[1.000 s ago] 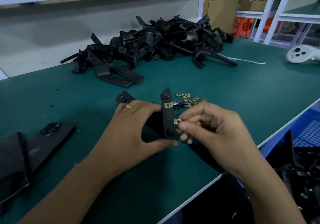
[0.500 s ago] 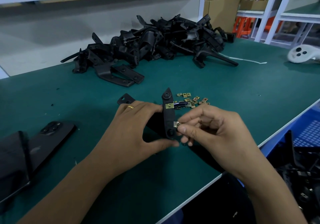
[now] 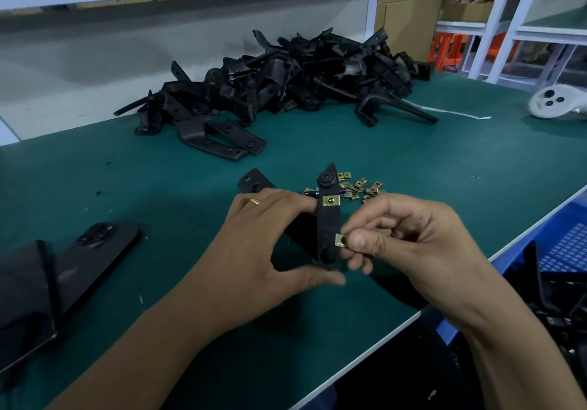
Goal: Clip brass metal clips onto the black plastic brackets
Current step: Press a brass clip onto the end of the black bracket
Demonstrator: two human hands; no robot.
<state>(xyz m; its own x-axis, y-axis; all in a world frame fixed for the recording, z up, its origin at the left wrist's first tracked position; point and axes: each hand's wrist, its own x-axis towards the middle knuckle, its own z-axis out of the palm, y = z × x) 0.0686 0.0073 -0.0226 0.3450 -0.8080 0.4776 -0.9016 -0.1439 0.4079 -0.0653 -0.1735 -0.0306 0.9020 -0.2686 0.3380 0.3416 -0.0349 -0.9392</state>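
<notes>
While one brass clip (image 3: 331, 200) already sits seated on the upper part of the held black bracket (image 3: 328, 225), a second brass clip (image 3: 340, 240) is at the bracket's right edge, lower down, touching or just beside it; whether it has begun to slide on cannot be told.

Step in hand, by judgement: fitting the second clip. Next move calls for lining the clip's open mouth with the bracket edge near the lower hole and pushing it across until seated.

Left hand (image 3: 263, 244): fingers closed round the bracket, thumb under its lower end, forefinger behind the upper part; bracket held upright above the desk, near the front edge. A gold ring (image 3: 255, 201) on one finger.

Right hand (image 3: 409, 244): thumb and forefinger pinched on the second clip, other fingers curled in.

Loose brass clips (image 3: 359, 187): small scatter on the green desk mat (image 3: 444, 171), just behind the hands.

Pile of black brackets (image 3: 286, 85): heaped toward the desk's back edge.

Phone (image 3: 98, 247): face down, near the left edge.

White controller (image 3: 554, 103): far right corner.

Blue crate (image 3: 568, 244): beyond the desk's right front edge, holding dark parts.
</notes>
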